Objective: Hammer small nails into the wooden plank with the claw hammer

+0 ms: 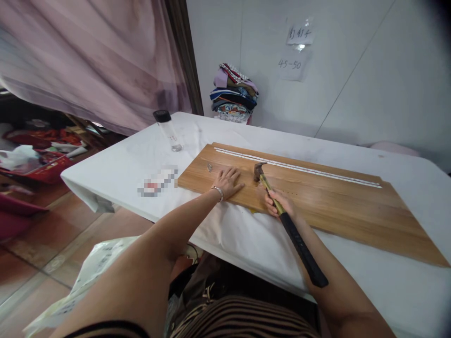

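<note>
A long brown wooden board (338,206) lies flat across the table, with white measuring strips (299,168) along its far side. My left hand (227,183) rests on the board near its left end, fingers spread and holding nothing. Just beyond it sits a small heap of nails (209,166). My right hand (278,202) grips a claw hammer (296,237) around the upper part of its yellow and black handle. The rusty head is above the board, to the right of my left hand. A short row of dark dots (291,192) marks the board right of the hammer.
The table (130,145) has a white cover. A clear bottle (169,131) with a black lid stands at the back left. Nearer lies a pixelated item (158,180). Folded clothes (234,94) are stacked behind the table against the wall. A pink curtain (116,51) hangs at the left.
</note>
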`<action>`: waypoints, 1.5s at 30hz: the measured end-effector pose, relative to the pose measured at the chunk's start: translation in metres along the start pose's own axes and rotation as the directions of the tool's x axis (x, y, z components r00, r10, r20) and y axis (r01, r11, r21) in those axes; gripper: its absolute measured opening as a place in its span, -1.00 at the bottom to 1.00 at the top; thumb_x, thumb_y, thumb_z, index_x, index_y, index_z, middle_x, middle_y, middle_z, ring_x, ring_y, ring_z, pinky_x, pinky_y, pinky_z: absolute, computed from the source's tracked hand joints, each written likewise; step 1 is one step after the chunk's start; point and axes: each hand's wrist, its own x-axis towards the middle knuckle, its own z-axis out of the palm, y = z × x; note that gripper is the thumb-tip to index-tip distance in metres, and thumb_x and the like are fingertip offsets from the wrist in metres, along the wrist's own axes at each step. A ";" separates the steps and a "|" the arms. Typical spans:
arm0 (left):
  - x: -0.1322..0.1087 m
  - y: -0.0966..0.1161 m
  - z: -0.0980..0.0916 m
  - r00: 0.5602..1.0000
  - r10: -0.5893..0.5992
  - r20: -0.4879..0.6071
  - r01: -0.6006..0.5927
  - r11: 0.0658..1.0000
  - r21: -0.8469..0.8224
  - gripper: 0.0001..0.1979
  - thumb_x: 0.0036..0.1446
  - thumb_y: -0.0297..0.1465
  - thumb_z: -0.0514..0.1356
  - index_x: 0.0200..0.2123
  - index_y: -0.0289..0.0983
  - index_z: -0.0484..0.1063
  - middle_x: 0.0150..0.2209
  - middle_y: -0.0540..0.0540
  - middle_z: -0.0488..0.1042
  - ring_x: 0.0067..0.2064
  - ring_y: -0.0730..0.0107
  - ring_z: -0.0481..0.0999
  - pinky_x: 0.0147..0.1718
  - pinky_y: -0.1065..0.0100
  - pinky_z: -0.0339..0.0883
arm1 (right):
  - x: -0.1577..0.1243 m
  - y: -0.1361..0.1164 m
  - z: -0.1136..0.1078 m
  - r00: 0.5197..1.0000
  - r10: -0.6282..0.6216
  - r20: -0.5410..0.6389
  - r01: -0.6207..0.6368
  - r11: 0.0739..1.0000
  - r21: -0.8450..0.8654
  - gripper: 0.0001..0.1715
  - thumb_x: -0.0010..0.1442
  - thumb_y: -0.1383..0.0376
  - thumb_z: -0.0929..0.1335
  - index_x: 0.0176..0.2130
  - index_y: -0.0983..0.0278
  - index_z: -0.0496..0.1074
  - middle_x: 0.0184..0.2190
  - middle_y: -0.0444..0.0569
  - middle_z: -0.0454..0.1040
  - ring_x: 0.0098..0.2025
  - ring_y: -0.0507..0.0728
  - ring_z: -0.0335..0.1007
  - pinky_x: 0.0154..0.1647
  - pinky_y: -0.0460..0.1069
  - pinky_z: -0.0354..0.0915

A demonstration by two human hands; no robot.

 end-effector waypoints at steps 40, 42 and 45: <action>-0.001 0.000 -0.002 1.000 0.018 -0.006 -0.018 1.000 0.013 -0.40 0.46 -0.02 0.05 0.42 -0.13 0.35 0.54 -0.19 0.22 0.56 0.04 0.11 0.49 -0.06 -0.03 | 0.002 0.001 -0.002 1.000 -0.014 0.012 0.014 1.000 0.007 -0.47 0.12 0.01 0.55 -0.06 0.15 0.35 -0.55 -0.35 0.29 -0.70 -0.07 0.04 -0.77 -0.16 0.00; -0.001 0.000 -0.002 1.000 0.013 -0.003 -0.013 1.000 0.015 -0.40 0.46 -0.02 0.05 0.43 -0.13 0.34 0.54 -0.19 0.21 0.56 0.04 0.11 0.49 -0.06 -0.03 | 0.002 0.001 -0.002 1.000 -0.013 0.011 0.013 1.000 0.006 -0.46 0.11 0.01 0.55 -0.06 0.16 0.35 -0.55 -0.35 0.29 -0.71 -0.08 0.04 -0.77 -0.16 -0.02; -0.001 -0.001 -0.001 1.000 0.002 -0.005 -0.002 1.000 0.012 -0.39 0.46 -0.03 0.05 0.43 -0.14 0.34 0.53 -0.20 0.22 0.56 0.04 0.11 0.50 -0.05 -0.04 | 0.004 0.002 -0.003 1.000 -0.006 0.005 0.006 1.000 0.000 -0.43 0.08 0.01 0.55 -0.04 0.17 0.36 -0.56 -0.36 0.29 -0.71 -0.07 0.05 -0.77 -0.15 -0.03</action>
